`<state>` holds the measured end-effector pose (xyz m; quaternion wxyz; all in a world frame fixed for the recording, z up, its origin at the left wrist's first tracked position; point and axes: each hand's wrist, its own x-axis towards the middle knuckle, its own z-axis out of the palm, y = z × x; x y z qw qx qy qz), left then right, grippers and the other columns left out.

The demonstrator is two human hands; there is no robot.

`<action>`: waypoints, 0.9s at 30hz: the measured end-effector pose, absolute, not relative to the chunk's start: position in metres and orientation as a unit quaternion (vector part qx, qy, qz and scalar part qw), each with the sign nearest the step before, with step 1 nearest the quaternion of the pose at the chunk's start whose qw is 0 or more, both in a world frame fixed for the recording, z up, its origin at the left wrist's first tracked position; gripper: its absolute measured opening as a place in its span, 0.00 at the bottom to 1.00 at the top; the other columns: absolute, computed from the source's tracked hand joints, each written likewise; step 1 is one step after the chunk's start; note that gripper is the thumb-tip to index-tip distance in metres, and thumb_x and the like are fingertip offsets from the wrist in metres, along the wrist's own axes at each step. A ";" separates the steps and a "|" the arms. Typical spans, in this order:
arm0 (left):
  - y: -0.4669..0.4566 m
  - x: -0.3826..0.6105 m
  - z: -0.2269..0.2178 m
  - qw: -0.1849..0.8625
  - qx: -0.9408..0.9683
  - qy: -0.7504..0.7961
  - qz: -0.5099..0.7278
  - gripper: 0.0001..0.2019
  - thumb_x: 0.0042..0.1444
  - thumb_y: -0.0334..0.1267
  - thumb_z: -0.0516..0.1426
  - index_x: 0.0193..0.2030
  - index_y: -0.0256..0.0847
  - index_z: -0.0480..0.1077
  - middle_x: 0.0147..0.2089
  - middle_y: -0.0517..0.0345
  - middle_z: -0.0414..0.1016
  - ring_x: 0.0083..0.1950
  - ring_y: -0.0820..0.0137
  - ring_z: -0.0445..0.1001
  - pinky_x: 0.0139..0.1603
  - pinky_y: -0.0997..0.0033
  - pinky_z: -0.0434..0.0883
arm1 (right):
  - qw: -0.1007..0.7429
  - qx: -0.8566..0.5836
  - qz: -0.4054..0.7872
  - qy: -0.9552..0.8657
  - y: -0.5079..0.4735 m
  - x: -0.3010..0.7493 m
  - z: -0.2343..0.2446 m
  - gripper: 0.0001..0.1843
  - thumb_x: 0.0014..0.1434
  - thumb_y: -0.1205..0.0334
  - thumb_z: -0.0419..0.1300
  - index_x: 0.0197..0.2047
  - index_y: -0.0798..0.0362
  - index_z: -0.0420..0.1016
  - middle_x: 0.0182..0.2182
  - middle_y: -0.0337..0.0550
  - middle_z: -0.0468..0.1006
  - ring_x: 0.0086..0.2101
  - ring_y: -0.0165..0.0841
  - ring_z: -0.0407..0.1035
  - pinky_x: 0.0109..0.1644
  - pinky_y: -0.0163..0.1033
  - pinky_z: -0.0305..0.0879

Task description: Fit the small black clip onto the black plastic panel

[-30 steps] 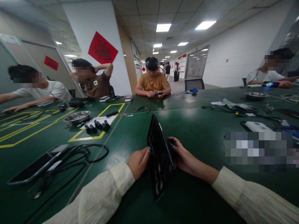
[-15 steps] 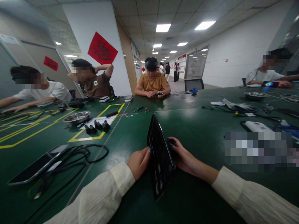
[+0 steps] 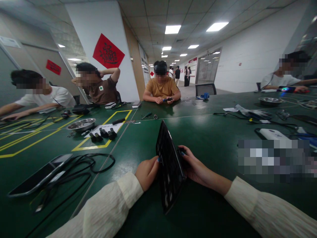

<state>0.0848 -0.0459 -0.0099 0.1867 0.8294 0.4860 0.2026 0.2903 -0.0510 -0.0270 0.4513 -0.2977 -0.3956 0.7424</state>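
A thin, glossy black panel (image 3: 168,172), much like a tablet or a screen, stands on edge in front of me, tilted and turned so its dark face points left. My left hand (image 3: 148,173) is closed on its left side, with the thumb, its nail blue, against the edge. On the other side my right hand (image 3: 194,167) grips the panel from behind. The right fingers are partly hidden by it.
On the left lie a dark tablet-like device (image 3: 42,175), black cables (image 3: 91,162), black cylindrical parts (image 3: 102,134) and a metal bowl (image 3: 81,124). Cables and a white device (image 3: 273,134) are at the right. A person (image 3: 162,87) sits opposite on the green table (image 3: 138,138).
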 end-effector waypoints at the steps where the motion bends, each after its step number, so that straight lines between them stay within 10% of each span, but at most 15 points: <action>1: -0.046 0.085 -0.010 0.185 0.830 0.486 0.202 0.25 0.60 0.48 0.33 0.34 0.38 0.65 0.23 0.56 0.68 0.27 0.68 0.68 0.28 0.72 0.60 | 0.453 -0.298 0.742 -0.394 -0.051 0.290 -0.027 0.26 0.53 0.51 0.56 0.52 0.42 0.49 0.25 0.34 0.68 0.22 0.27 0.65 0.23 0.31 0.54; 27: -0.046 0.085 -0.009 0.193 0.832 0.481 0.200 0.25 0.61 0.48 0.32 0.31 0.39 0.64 0.23 0.56 0.68 0.27 0.69 0.68 0.29 0.72 0.61 | 0.450 -0.294 0.740 -0.405 -0.049 0.291 -0.032 0.25 0.55 0.51 0.54 0.53 0.41 0.47 0.23 0.32 0.67 0.19 0.27 0.63 0.25 0.33 0.56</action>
